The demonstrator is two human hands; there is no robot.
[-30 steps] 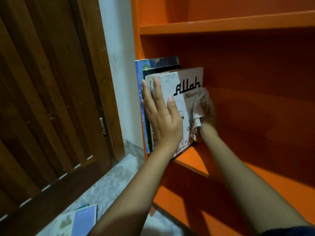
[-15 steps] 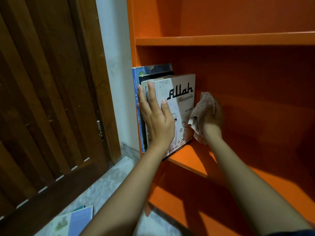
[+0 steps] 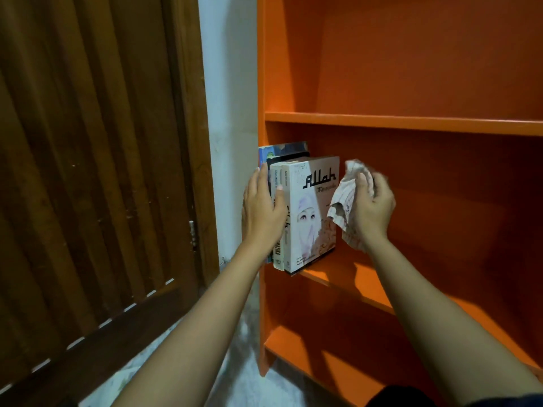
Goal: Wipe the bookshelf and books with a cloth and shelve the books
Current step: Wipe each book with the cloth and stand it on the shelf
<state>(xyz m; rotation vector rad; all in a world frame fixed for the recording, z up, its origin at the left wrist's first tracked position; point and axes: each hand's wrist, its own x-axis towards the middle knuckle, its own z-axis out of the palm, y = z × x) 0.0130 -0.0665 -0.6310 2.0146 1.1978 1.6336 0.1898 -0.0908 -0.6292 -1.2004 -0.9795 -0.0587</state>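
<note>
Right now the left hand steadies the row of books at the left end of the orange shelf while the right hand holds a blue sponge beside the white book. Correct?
Not quite. The head view shows the right hand holding a crumpled pale cloth, not a blue sponge. The rest stands: the left hand steadies the books at the orange shelf's left end.

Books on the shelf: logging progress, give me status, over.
Left hand flat against spines of the books. Right hand shut on cloth, beside the white book's cover. Books upright on orange shelf. Nothing in the way.
</note>
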